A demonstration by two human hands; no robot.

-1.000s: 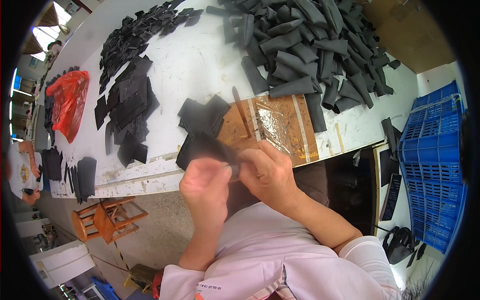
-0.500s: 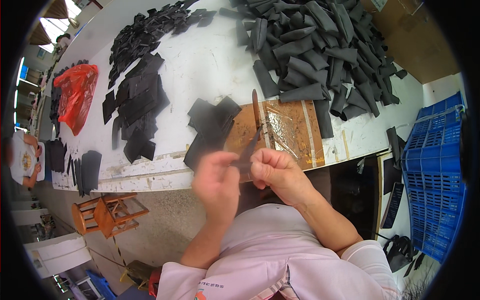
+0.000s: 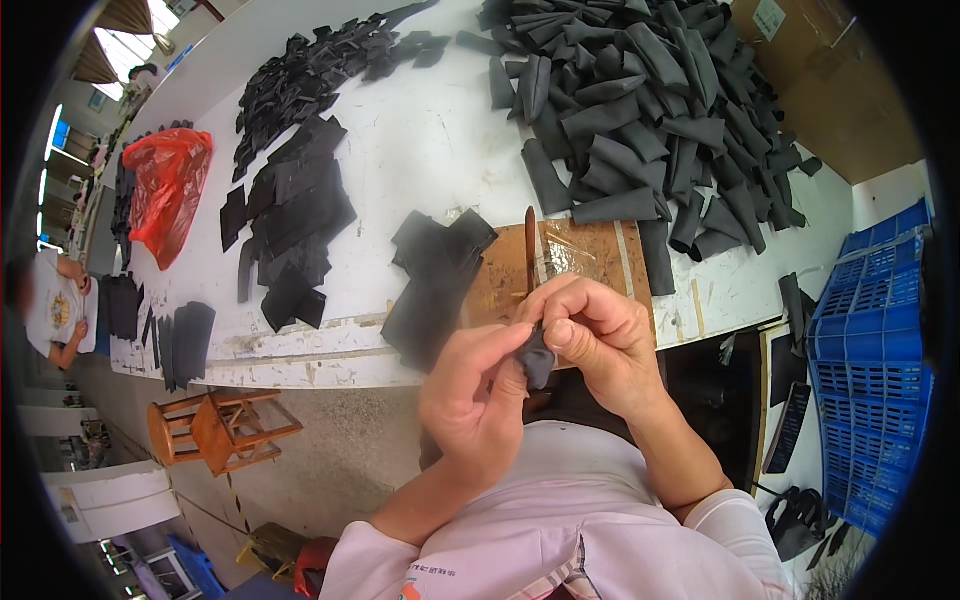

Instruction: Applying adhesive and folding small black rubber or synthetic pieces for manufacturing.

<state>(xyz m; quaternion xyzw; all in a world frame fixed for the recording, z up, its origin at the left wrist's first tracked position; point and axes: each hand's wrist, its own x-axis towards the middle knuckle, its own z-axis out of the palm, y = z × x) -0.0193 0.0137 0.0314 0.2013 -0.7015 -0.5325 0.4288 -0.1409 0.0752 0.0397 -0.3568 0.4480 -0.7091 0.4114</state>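
Observation:
Just off the table's front edge, my left hand [image 3: 472, 395] and my right hand [image 3: 606, 345] meet with pinched fingers on one small piece of black material [image 3: 538, 364]. The piece looks folded or bunched up, and fingers cover part of it. Beyond my hands lies a brown wooden board [image 3: 505, 265] with a glossy clear patch and pale strips. A slim brown stick-like tool [image 3: 531, 235] rests on it, its near end hidden behind my fingers. Flat black pieces [image 3: 435, 285] overlap beside the board's left edge.
A large heap of rolled black pieces [image 3: 640, 120] covers the far right of the white table [image 3: 420, 130]. More black pieces [image 3: 295, 210] and a red plastic bag [image 3: 170, 190] lie left. Blue crates [image 3: 865, 360] stand right, a wooden stool [image 3: 225, 430] lower left. Another person [image 3: 60, 310] is far left.
My hands have come together slightly to the right. The black piece, a narrow pointed strip before, now appears bunched between the fingers. The whole view has shifted slightly.

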